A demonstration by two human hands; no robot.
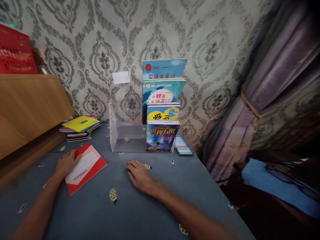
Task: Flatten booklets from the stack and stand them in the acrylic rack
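My left hand (67,163) rests flat on the left side of a red exercise book (86,166) with a pale panel on its cover, lying on the blue tablecloth. Fingers loosely spread, my right hand (139,176) lies on the cloth with nothing in it. Beyond it stands a clear acrylic stepped rack (127,143). Its right side holds several books in tiers: a dark blue book (161,136) in front, then a yellow and blue one (163,112), a teal one (163,91) and a light blue one (165,68) at the back. The rack's left side holds no books.
A pile of books with a yellow cover on top (83,123) lies at the back left, beside a wooden cabinet (32,106) bearing a red basket (16,50). A blurred-out item (183,146) sits right of the rack. A tied curtain (232,133) hangs at the right.
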